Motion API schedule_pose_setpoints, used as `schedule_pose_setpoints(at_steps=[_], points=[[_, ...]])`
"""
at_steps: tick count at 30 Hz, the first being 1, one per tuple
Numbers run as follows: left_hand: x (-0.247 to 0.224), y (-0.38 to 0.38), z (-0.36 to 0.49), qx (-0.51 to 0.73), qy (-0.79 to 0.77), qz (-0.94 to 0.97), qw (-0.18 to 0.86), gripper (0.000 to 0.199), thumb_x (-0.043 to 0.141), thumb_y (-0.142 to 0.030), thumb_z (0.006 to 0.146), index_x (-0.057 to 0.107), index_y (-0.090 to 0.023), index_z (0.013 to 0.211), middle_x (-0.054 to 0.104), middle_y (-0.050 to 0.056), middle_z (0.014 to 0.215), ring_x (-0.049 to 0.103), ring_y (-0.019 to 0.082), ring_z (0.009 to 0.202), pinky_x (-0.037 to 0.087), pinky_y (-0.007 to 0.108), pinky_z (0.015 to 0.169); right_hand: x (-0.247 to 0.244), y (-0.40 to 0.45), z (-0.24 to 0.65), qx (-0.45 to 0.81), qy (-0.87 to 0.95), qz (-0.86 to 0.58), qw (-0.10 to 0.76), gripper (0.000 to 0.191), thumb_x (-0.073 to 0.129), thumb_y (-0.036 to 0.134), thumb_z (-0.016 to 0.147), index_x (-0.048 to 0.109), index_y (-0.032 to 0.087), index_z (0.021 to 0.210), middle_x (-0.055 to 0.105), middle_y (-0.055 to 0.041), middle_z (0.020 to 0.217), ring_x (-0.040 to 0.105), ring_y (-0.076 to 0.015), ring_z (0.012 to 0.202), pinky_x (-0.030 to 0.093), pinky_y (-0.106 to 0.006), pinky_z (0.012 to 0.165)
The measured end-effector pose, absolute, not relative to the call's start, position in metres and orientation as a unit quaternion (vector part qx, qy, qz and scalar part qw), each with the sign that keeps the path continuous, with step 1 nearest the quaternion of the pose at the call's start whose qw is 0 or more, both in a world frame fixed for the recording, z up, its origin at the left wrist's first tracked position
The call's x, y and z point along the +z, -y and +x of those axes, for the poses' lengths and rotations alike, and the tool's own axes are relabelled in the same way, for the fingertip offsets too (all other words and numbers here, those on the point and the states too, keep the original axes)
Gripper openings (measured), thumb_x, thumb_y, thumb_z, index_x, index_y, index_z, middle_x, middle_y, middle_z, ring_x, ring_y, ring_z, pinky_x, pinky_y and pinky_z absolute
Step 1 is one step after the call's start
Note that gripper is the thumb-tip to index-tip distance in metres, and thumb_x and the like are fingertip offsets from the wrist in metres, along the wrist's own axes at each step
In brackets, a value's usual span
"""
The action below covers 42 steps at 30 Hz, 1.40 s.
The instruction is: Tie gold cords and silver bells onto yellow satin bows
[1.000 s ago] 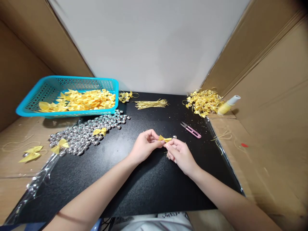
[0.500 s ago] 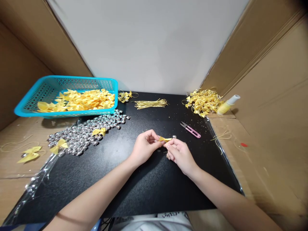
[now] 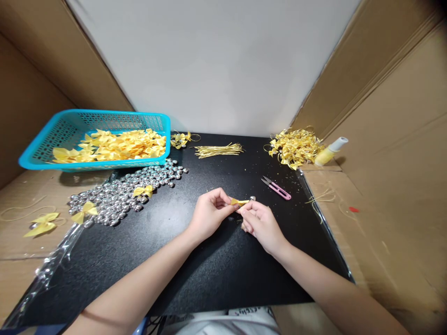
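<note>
Yellow ribbon bow (image 3: pixel 240 202), small, up between both hands above the middle of the black table (image 3: pixel 150 270). Left hand (image 3: pixel 209 213) pinches its left end, thumb against fingers. Right hand (image 3: pixel 262 225) has thumb and fingertips closed on the other end, remaining fingers curled under. A silver bead (image 3: pixel 252 198) shows just behind the right fingertips; from where I stand, can't tell whether it's attached. Pink snips (image 3: pixel 278 189) lie near, beyond the right hand, blades pointing away. Gold ties (image 3: pixel 219 150) bundled farther back. Left: bead pile (image 3: pixel 115 197), two loose bows on and beside it, then the blue basket (image 3: pixel 104 165) behind, bows heaped inside. Back right: tangled heap of looped bows (image 3: pixel 296 146), a bottle (image 3: pixel 328 154) leaning beside it. Cardboard (image 3: pixel 391 153) walls both sides.
</note>
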<state>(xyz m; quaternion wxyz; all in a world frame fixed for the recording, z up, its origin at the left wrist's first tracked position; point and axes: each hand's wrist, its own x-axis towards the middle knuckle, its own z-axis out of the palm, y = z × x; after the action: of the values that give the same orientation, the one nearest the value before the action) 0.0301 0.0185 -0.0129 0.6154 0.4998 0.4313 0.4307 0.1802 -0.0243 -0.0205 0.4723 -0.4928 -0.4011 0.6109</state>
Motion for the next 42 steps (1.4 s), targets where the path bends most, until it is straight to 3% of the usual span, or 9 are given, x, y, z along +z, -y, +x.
schedule_pose_setpoints(at_steps=[15,29,42], points=[[-0.011,-0.011,0.032,0.455,-0.446,0.6,0.484,0.016,0.071,-0.016,0.074,0.06,-0.017,0.062,0.078,0.005,0.077,0.075,0.02,0.075,0.059,0.026,0.067,-0.019,0.026,0.18,0.569,0.437,-0.508,0.476,0.029,0.062,0.043,0.082,0.051,0.02,0.069,0.042,0.0094,0.043,0.036,-0.0069,0.04,0.026,-0.022,0.042],[-0.009,-0.005,0.031,0.488,-0.4,0.658,0.41,0.017,0.068,-0.012,0.077,0.06,-0.019,0.063,0.078,0.004,0.079,0.076,0.019,0.077,0.06,0.026,0.069,-0.013,0.032,0.176,0.527,0.463,-0.497,0.51,0.031,0.061,0.048,0.085,0.051,0.02,0.075,0.042,0.0085,0.047,0.04,-0.0086,0.043,0.034,-0.024,0.047],[-0.006,-0.008,0.019,0.506,-0.332,0.747,0.275,0.023,0.07,-0.017,0.079,0.063,-0.021,0.058,0.08,0.006,0.087,0.076,0.018,0.076,0.06,0.027,0.07,-0.013,0.036,0.181,0.406,0.605,-0.495,0.474,0.022,0.048,0.034,0.096,0.056,0.021,0.08,0.063,-0.0007,0.065,0.058,-0.013,0.054,0.047,-0.025,0.053]])
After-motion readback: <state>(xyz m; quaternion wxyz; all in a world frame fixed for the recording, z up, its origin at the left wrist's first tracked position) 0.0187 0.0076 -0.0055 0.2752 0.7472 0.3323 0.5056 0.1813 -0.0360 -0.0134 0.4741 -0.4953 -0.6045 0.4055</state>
